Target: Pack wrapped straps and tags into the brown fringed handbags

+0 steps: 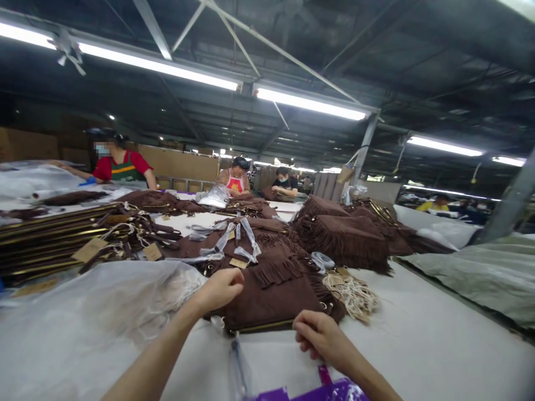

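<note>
A dark brown fringed bag (267, 295) with a gold zipper along its near edge lies flat on the white table (418, 334). My left hand (221, 287) is over the bag's left side, fingers curled; whatever it may hold is hidden. At the bag's near right corner is my right hand (313, 331), its fingers bent and closed, with nothing clearly visible in them. Plastic-wrapped straps (251, 239) and a paper tag (238, 263) rest on the brown material behind the bag. Below my hands, purple plastic (334, 390) shows at the bottom edge.
Stacked zippered bags (54, 234) fill the left, behind clear plastic (96, 312). Fringed bags (351, 236) are piled at the back right, near a bundle of white strings (353, 295). Grey-green sheeting (480, 273) lies at right. Several people work beyond the table.
</note>
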A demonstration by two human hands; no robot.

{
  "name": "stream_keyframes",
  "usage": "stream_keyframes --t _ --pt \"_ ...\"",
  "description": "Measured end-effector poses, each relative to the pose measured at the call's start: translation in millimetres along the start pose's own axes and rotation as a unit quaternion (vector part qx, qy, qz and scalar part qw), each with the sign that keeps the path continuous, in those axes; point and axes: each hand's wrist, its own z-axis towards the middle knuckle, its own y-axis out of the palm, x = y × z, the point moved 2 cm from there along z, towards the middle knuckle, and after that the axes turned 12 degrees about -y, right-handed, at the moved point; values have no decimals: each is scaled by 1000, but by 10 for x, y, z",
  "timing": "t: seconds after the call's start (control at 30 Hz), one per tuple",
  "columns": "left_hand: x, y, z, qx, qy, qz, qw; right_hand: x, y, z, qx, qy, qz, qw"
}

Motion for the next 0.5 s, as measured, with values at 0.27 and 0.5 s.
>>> stream_keyframes --t 0.27,0.5 --pt "-184 291 50 -184 62 144 970 -899 748 44 -17 -34 -181 983" --pt "-205 438 -53 -165 15 199 966 -832 981 287 -53 -10 -320 946"
